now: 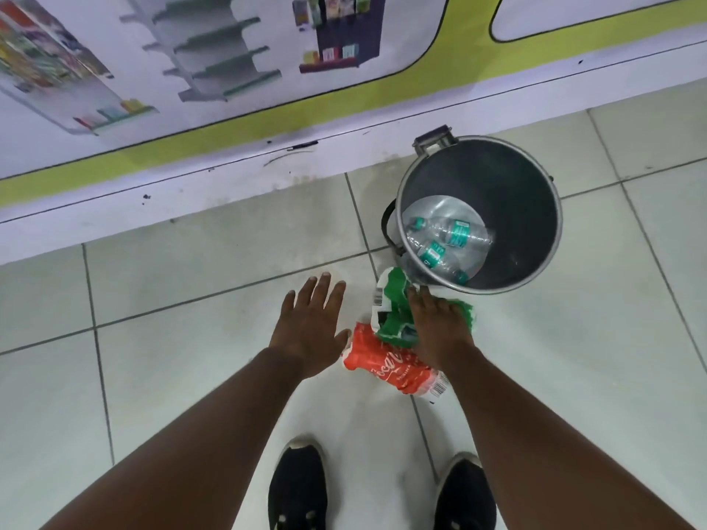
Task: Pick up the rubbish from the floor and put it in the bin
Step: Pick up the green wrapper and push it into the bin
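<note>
A round grey metal bin [528,193] stands on the tiled floor near the wall, with clear plastic bottles [447,239] with teal labels lying at its bottom. Just in front of the bin's near rim, my right hand [440,330] grips a crumpled green and white wrapper [390,311] and a crumpled red Coca-Cola label [386,369]. The hand covers the middle of both. My left hand [313,327] hovers to the left of them, palm down, fingers spread, holding nothing.
A white wall base with a green stripe and printed shelf pictures [214,120] runs along the far side. My two black shoes [298,487] stand on the pale tiles at the bottom of the view.
</note>
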Demonstrator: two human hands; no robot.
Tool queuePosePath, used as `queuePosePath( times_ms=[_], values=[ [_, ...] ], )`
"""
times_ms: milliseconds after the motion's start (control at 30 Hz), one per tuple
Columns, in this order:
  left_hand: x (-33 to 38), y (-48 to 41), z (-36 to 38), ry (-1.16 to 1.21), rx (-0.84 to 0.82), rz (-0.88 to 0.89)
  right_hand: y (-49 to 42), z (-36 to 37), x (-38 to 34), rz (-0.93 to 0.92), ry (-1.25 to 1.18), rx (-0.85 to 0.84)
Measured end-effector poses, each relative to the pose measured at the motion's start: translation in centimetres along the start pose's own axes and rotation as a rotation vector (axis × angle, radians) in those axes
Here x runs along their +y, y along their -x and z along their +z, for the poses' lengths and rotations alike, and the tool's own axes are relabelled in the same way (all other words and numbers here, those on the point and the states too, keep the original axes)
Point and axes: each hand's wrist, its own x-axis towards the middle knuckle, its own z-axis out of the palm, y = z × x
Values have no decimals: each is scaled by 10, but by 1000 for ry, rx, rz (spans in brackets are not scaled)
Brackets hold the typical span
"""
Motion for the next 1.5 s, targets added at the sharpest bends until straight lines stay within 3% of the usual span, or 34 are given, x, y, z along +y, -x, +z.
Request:
queuePosePath(
  times_ms=[300,433,533,633,700,800,933,1033,1100,1200,1333,1367,1500],
  values=[
    [-8,3,22,54,-6,-36,-17,10,-4,-9,63,151],
    [5,22,5,155,-12,-83,18,-17,-12,40,-158,237],
    [26,39,-24,434,9,-140,56,-56,-23,62,-508,294],
    [52,58,-59,1060,80,-138,95,-104,-33,34,-1001,196],
    [64,67,-82,1372,28,-161,117,-135,-36,-47,-1244,136],
    [72,73,-118,1459,-13,-163,139,-167,-38,-138,-1385,70],
    [76,80,-157,1601,-25,-128,147,-194,-30,-13,-1344,182],
    [82,80,-176,1673,-19,-62,146,-211,-19,-54,-1427,120],
    [84,79,-184,1619,-17,-37,145,-217,-13,-119,-1288,142],
    [81,75,-182,1355,-19,-15,141,-223,-1,-4,-1115,282],
    [67,79,-162,490,36,9,130,-236,24,196,-621,685],
    [64,82,-156,368,58,13,125,-238,30,204,-523,750],
    [48,92,-139,235,87,-20,102,-236,47,205,-210,767]
  ],
)
